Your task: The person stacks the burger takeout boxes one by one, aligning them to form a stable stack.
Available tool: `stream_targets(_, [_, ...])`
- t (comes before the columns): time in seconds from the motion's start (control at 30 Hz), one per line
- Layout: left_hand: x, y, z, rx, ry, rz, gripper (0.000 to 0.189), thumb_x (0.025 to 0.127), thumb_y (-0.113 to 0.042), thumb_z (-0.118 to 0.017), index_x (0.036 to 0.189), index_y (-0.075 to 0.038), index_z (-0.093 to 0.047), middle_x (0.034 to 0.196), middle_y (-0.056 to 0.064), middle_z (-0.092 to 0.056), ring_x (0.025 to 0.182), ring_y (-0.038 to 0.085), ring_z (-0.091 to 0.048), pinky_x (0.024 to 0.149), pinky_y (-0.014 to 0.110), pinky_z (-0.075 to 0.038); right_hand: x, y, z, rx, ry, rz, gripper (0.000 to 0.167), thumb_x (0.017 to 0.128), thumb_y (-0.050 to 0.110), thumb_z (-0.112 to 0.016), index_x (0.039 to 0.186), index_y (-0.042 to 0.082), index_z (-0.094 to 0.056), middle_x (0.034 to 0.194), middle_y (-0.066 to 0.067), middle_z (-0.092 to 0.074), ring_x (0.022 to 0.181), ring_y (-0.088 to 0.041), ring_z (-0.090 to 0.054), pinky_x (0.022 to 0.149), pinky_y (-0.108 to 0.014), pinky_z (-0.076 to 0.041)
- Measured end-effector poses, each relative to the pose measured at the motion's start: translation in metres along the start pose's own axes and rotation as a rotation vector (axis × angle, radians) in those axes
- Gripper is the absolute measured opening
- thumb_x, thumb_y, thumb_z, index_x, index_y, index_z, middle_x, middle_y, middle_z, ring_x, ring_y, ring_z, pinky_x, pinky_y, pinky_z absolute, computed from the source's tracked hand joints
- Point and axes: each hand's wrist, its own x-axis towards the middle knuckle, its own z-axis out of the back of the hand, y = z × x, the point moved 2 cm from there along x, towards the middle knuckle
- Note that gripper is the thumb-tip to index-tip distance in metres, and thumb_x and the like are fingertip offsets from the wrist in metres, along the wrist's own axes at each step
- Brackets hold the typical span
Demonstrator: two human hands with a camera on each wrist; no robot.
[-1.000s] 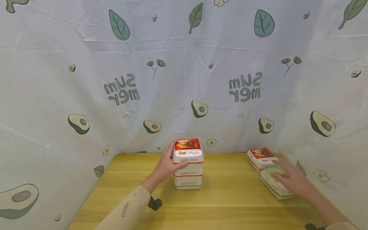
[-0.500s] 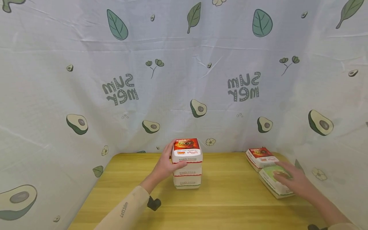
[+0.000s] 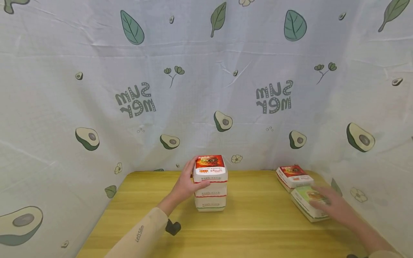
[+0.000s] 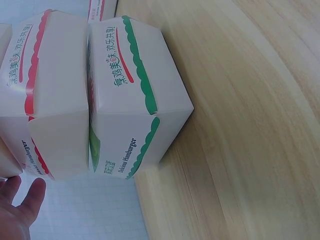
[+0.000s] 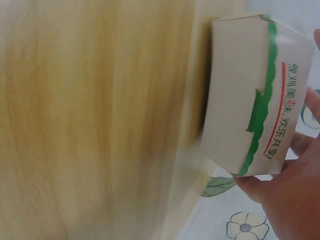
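Note:
Three paper hamburger boxes are stacked mid-table in the head view. My left hand (image 3: 184, 185) grips the top box (image 3: 210, 175), red-topped, with the thumb along its front and the fingers at its left side. Under it are a red-trimmed middle box (image 4: 60, 95) and a green-trimmed bottom box (image 4: 132, 75). At the right, my right hand (image 3: 337, 208) lies over the right part of a green-topped hamburger box (image 3: 306, 204), its fingers extended across the top. The right wrist view shows the thumb right at a corner of this box; its far side is hidden.
A red-topped hamburger box (image 3: 293, 176) lies just behind the green-topped one, near the table's far right corner. The wooden table (image 3: 248, 222) is bordered at the back and sides by a pale cloth (image 3: 200, 89) printed with avocados and leaves.
My right hand has shifted slightly to the right over the green-topped box. The left hand keeps its hold on the top box, and the stack stands as before.

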Motion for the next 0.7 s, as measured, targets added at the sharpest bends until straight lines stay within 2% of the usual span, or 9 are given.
stream_targets(0.23, [-0.001, -0.001, 0.001, 0.007, -0.002, 0.022, 0.101, 0.079, -0.051, -0.082, 0.158, -0.042, -0.020, 0.150, -0.005, -0.037, 0.126, 0.018, -0.050, 0.103, 0.047, -0.048, 0.000, -0.013, -0.006, -0.038, -0.025, -0.017, 0.066, 0.095, 0.039, -0.067, 0.140, -0.007, -0.049, 0.140, -0.040, -0.038, 0.125, -0.061, -0.035, 0.091, -0.076, -0.033])
stream_targets(0.33, [-0.001, -0.001, 0.001, 0.001, -0.007, 0.016, 0.102, 0.079, -0.050, -0.083, 0.159, -0.039, -0.021, 0.149, -0.005, -0.037, 0.126, 0.019, -0.050, 0.103, 0.048, -0.048, 0.000, -0.013, -0.005, -0.044, -0.009, -0.033, 0.064, 0.099, 0.041, -0.061, 0.139, -0.008, -0.050, 0.141, -0.042, -0.034, 0.125, -0.064, -0.033, 0.090, -0.078, -0.032])
stream_targets(0.47, [-0.002, 0.000, 0.001, 0.001, -0.006, 0.012, 0.103, 0.079, -0.050, -0.083, 0.160, -0.033, -0.022, 0.149, -0.003, -0.038, 0.127, 0.020, -0.050, 0.104, 0.050, -0.048, -0.003, -0.012, -0.005, -0.019, -0.018, -0.021, 0.058, 0.099, 0.037, -0.061, 0.137, -0.008, -0.054, 0.141, -0.043, -0.034, 0.124, -0.065, -0.033, 0.088, -0.079, -0.032])
stream_targets(0.7, [-0.001, -0.001, 0.000, -0.010, -0.003, 0.027, 0.101, 0.079, -0.049, -0.083, 0.158, -0.040, -0.021, 0.150, -0.004, -0.037, 0.126, 0.020, -0.050, 0.104, 0.049, -0.047, -0.006, -0.015, -0.006, -0.011, -0.013, -0.038, 0.063, 0.097, 0.037, -0.065, 0.140, -0.007, -0.050, 0.143, -0.045, -0.030, 0.124, -0.067, -0.031, 0.088, -0.080, -0.031])
